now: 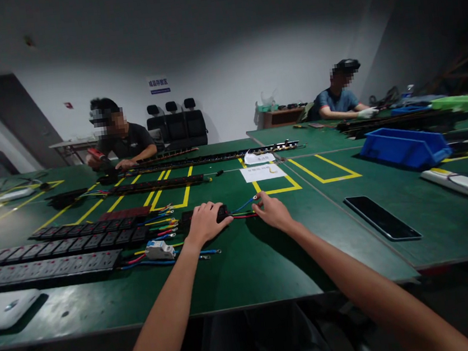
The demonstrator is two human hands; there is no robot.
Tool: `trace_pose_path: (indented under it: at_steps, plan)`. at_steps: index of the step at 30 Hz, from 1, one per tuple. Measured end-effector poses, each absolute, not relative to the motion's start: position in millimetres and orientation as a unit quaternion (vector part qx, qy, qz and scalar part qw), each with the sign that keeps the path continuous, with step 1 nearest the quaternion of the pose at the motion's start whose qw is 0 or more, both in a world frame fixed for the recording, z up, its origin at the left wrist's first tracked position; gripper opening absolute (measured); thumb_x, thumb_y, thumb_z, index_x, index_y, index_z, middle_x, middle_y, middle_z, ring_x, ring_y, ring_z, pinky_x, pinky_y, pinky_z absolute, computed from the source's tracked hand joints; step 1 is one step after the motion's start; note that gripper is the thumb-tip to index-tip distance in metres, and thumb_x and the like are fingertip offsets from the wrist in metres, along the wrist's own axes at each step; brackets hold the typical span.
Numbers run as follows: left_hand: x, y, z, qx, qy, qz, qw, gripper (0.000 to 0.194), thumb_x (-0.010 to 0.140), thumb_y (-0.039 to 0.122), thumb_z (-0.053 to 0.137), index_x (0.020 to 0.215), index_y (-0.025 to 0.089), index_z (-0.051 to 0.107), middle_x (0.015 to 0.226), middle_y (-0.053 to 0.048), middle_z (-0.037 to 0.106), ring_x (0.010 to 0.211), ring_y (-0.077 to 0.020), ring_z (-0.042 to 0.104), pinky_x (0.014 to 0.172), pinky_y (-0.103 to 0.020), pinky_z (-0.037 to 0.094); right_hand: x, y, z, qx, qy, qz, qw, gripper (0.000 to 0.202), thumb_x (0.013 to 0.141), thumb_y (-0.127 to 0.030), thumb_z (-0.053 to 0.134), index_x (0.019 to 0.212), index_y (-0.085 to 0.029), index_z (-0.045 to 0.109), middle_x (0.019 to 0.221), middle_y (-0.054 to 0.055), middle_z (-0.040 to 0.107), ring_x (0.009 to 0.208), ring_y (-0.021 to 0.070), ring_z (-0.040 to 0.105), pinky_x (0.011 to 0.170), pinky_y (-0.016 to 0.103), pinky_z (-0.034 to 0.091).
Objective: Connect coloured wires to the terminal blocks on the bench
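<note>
My left hand is laid over a small black socket block, fingers curled across its top and thumb at its right end. Much of the block is hidden beneath that hand. Out of its right end come a blue wire with a ring terminal and a red wire. My right hand has its thumb and fingertips closed at the wires' free ends; exactly which ones it pinches is partly hidden. Left of my left hand lie long black power strips with coloured wire leads and a grey-white circuit breaker.
A phone, a blue bin and a white device lie to the right. Paper labels are ahead on the green table. Another white device sits front left. Two people work across the table.
</note>
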State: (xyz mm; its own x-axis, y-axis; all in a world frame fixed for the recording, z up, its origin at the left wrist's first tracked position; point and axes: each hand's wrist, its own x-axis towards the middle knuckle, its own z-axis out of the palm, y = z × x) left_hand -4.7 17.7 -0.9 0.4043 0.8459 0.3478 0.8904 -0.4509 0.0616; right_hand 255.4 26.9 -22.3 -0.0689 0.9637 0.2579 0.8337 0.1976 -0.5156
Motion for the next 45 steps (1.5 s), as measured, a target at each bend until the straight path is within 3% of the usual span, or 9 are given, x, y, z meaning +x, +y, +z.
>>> trace_pose_path:
  at_steps: [19, 28, 36, 40, 45]
  plan:
    - [-3, 17, -2, -0.835, -0.516, -0.174, 0.073, 0.066, 0.095, 0.073, 0.044, 0.13, 0.021, 0.065, 0.118, -0.012, 0.068, 0.108, -0.0303, 0.061, 0.094, -0.043, 0.043, 254, 25, -22, -0.618, -0.728, 0.139, 0.263, 0.026, 0.099, -0.037, 0.054, 0.121, -0.022, 0.051, 0.082, 0.004, 0.072, 0.075, 0.0223, 0.066, 0.059, 0.028, 0.03]
    - [-5, 13, 4, -0.84, -0.509, -0.172, 0.072, 0.067, 0.097, 0.072, 0.04, 0.132, 0.021, 0.064, 0.12, -0.013, 0.068, 0.11, -0.0305, 0.06, 0.095, -0.044, 0.043, 254, 30, -28, -0.545, -0.725, 0.207, 0.368, 0.028, 0.098, -0.047, 0.046, 0.112, -0.023, 0.05, 0.063, -0.004, 0.061, 0.058, 0.0187, 0.06, 0.056, 0.026, 0.035]
    - [-4, 13, 6, -0.829, -0.518, -0.2, 0.066, 0.065, 0.097, 0.07, 0.042, 0.136, 0.022, 0.061, 0.123, -0.013, 0.067, 0.112, -0.0312, 0.059, 0.096, -0.045, 0.043, 256, 37, -30, -0.539, -0.645, 0.3, 0.452, 0.037, 0.092, -0.058, 0.048, 0.106, -0.024, 0.051, 0.07, -0.005, 0.061, 0.047, 0.0134, 0.057, 0.046, 0.024, 0.043]
    - [-3, 12, 6, -0.821, -0.525, -0.21, 0.075, 0.064, 0.098, 0.068, 0.044, 0.137, 0.02, 0.06, 0.125, -0.013, 0.067, 0.113, -0.0314, 0.058, 0.098, -0.046, 0.042, 258, 41, -31, -0.557, -0.621, 0.313, 0.455, 0.036, 0.091, -0.057, 0.052, 0.104, -0.023, 0.053, 0.077, -0.002, 0.065, 0.051, 0.0127, 0.058, 0.048, 0.024, 0.046]
    - [-3, 12, 6, -0.814, -0.531, -0.221, 0.082, 0.063, 0.097, 0.067, 0.047, 0.137, 0.021, 0.061, 0.125, -0.014, 0.067, 0.114, -0.0321, 0.058, 0.098, -0.047, 0.042, 262, 42, -29, -0.576, -0.627, 0.244, 0.464, 0.041, 0.091, -0.061, 0.052, 0.106, -0.023, 0.058, 0.083, 0.002, 0.068, 0.065, 0.0179, 0.064, 0.057, 0.027, 0.047]
